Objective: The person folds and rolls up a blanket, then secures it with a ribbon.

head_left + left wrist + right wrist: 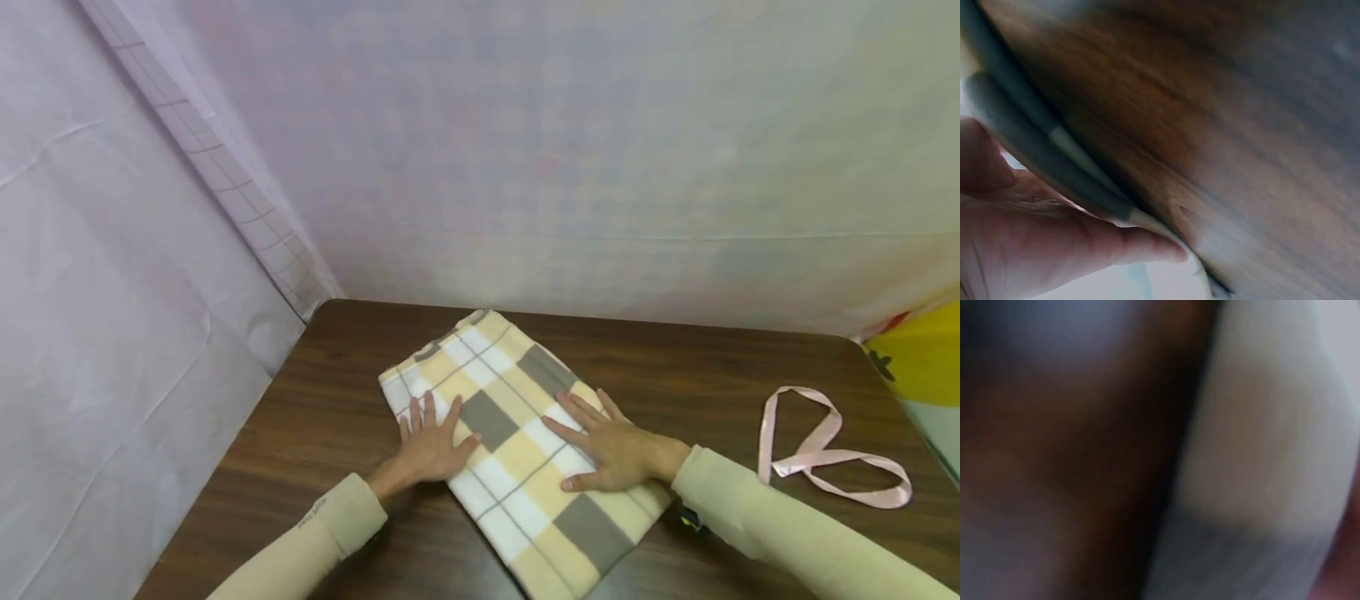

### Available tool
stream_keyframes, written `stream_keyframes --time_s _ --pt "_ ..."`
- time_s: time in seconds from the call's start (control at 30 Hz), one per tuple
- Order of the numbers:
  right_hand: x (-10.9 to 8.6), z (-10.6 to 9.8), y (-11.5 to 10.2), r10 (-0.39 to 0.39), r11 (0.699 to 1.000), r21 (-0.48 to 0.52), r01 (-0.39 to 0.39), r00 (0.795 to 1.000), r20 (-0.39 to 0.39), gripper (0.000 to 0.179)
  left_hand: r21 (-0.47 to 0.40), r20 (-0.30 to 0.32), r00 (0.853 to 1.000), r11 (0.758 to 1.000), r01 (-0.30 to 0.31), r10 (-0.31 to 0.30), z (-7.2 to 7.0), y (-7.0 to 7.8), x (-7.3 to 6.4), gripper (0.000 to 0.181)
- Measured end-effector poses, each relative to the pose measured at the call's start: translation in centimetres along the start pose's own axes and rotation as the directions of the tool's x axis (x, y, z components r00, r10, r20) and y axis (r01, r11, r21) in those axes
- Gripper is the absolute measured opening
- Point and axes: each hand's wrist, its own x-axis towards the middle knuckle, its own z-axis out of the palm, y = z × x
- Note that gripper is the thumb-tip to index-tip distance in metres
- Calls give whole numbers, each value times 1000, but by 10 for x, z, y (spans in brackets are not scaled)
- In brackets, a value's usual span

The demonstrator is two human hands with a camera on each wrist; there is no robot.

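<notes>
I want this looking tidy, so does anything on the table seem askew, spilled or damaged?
The folded checked cloth looks askew, slanted against the edges of the table; the pink ribbon lies in loose loops to its right. No spill or damage shows.

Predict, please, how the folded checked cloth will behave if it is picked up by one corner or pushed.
The folded checked cloth would probably sag and partly unfold when lifted, since the left wrist view shows soft-looking, rounded folds at its edge. Pushed, it may slide or wrinkle rather than roll, as it lies flat on the table.
</notes>
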Motion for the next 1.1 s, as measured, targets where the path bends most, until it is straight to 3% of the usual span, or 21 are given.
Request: stream_keyframes --time_s 0.2,0.4,0.67,0.9,1.1 --pt "-19 11 -10 -58 997 -58 51 988 -140 87 31 29 998 997 -64 64 -2 -1 12 74" --pt "-34 19 -18 -94 983 -172 59 975 -201 88 78 80 985 985 -156 150 -4 -2 26 73" --pt "-49 18 -33 -108 973 -222 66 976 -187 93 141 158 954 950 -279 256 -9 -5 47 73" --pt "-61 19 -46 -123 957 -282 68 976 -180 96 140 198 923 922 -360 330 -11 -2 60 73" --pt "-69 23 -57 -141 950 -300 81 973 -184 100 173 235 886 880 -443 400 -10 4 78 72"
